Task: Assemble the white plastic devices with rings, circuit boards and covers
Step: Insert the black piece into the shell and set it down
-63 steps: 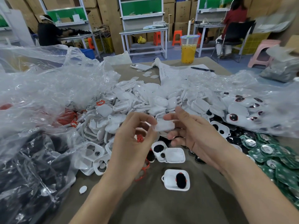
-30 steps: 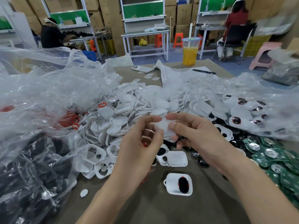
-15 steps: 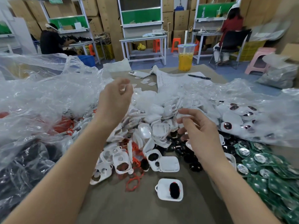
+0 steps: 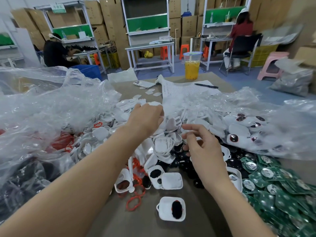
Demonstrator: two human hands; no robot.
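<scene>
White plastic, thin-walled: covers and shells are lying in a loose heap (image 4: 172, 123) mid-table, and everything below is being placed against that heap.

Left hand (image 4: 145, 119) is reaching onto the heap's top, knuckles up, fingers dipping among the covers. Its fingertips are hidden, so cannot tell whether it is gripping one. Right hand (image 4: 203, 147) is hovering over the heap's near right edge, fingers loosely curled, carrying nothing that shows.

Red rings (image 4: 133, 202) are spilling from the heap's near left edge. Green circuit boards (image 4: 273, 185) are piling up right of it. Black round parts (image 4: 181, 159) are lying just under its near edge. One shell with a dark insert (image 4: 171, 208) is sitting alone on the table (image 4: 145, 224), nearer than the heap. A clear bag of closed devices (image 4: 242, 129) is slumping against the heap's right side.

Judgement: covers are looking light, stiff and smooth, likely sliding over each other. Best taking one by its opposite edges, pinch only. Rings are looking thin and springy. Boards are better held by the rim, off the metal discs.
</scene>
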